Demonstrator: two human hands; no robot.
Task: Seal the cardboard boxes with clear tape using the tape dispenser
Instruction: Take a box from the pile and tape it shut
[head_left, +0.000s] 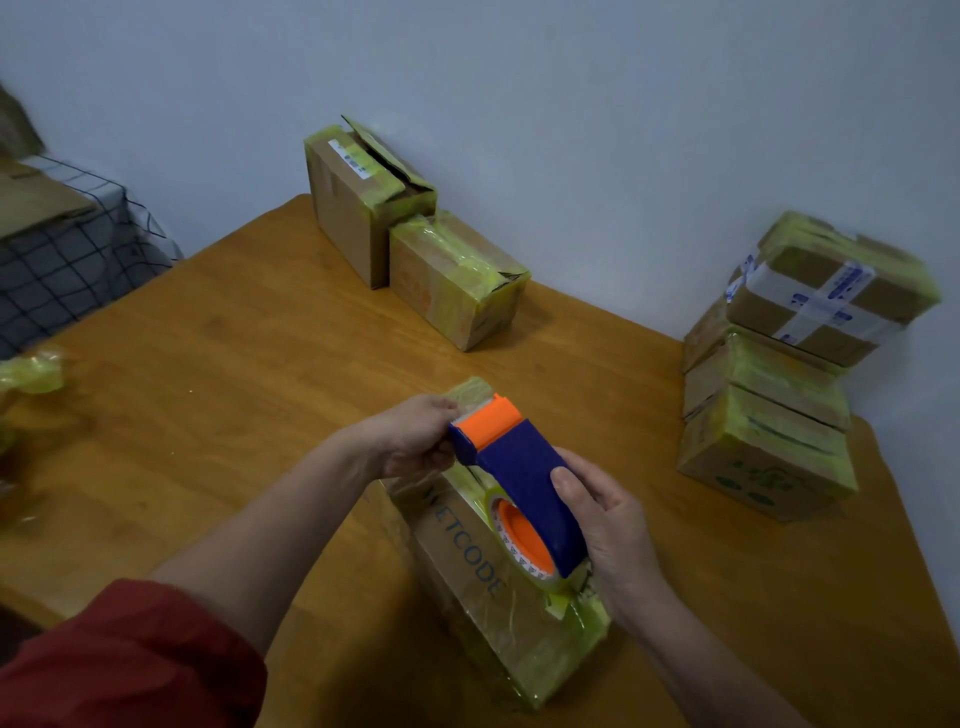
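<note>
Blue-and-orange tape dispenser (511, 467) is being held over a tape-wrapped cardboard box (467, 566) on the wooden surface (234, 364), right hand (608, 525) gripping its body, left hand (421, 436) pinching its front

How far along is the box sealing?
Done: the stacked boxes on the right look fully taped. In hand: the right hand grips the tape dispenser over the ETCODE box, already partly taped, while the left hand holds the dispenser's orange front end. Left: the tall box at the back has an open flap.
</note>
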